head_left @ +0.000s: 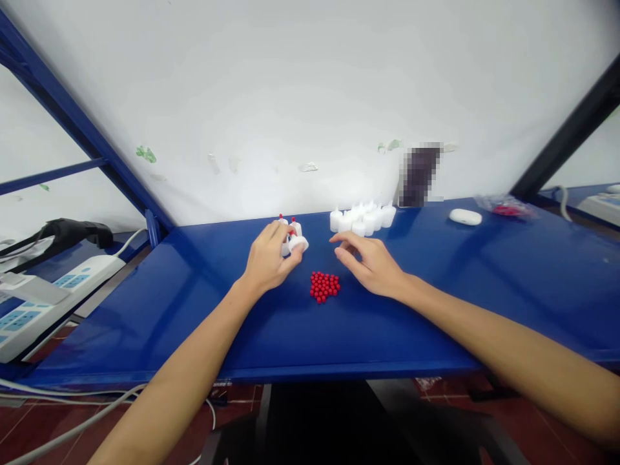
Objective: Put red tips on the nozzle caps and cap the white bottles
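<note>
My left hand (270, 257) is closed around a small white bottle (299, 244), which is tilted with its base towards me. A red cap (292, 234) shows beside my fingers, though partly hidden. Just behind that hand stand a few white bottles (297, 228) with red tips. My right hand (371, 263) hovers over the table, thumb and fingers apart, nothing between them. Behind it a cluster of several white bottles (358, 228) with bare pointed nozzles stands near the wall. Between my hands and closer to me lies a patch of several small red caps (323, 287).
The blue table (387, 336) runs along a white wall. Farther right are a white rounded case (465, 217) and a clear plastic bag (506, 208) with something red in it. A dark pixelated object (419, 175) leans on the wall. Power strips (62, 290) lie at the left.
</note>
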The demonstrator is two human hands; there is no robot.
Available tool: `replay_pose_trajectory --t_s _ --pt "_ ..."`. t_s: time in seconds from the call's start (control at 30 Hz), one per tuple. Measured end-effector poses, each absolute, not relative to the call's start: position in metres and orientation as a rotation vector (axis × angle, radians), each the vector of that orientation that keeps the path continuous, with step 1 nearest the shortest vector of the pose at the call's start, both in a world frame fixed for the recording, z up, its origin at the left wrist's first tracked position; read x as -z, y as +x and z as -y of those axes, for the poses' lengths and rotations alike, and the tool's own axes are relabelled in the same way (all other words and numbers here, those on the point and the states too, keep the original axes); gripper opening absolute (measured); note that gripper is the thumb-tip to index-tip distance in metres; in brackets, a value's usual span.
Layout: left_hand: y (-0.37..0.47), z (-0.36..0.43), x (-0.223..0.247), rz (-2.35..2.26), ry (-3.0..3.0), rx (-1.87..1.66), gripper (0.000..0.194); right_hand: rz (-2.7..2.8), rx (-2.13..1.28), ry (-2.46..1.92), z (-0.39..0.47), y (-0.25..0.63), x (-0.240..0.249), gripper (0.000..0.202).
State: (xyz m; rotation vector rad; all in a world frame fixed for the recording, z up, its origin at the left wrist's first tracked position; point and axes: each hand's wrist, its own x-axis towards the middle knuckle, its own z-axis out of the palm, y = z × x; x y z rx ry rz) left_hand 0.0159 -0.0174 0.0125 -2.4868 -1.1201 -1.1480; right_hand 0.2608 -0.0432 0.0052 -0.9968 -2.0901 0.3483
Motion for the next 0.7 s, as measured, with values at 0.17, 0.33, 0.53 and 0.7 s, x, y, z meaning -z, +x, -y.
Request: replay_pose_trajectory --t_s 0.17,0.33,0.53,0.7 --pt "0.002 0.002 -0.02 1.31 -2.244 1.024 0.052 2.137 -0.422 -1.052 0.042 0.257 -0.004 0.024" --pt "0.004 -0.011 -0.024 1.366 -2.074 0.922 0.05 2.163 -0.438 -1.047 0.043 0.256 -0.004 0.024" --pt "0.005 -0.014 -0.017 1.296 -2.233 0.734 0.043 2.168 -0.443 -1.033 0.042 0.257 -0.003 0.024" --pt "0.005 -0.013 -0.011 1.319 -2.283 0.708 0.048 2.176 -0.434 -1.014 0.043 0.257 -0.004 0.024"
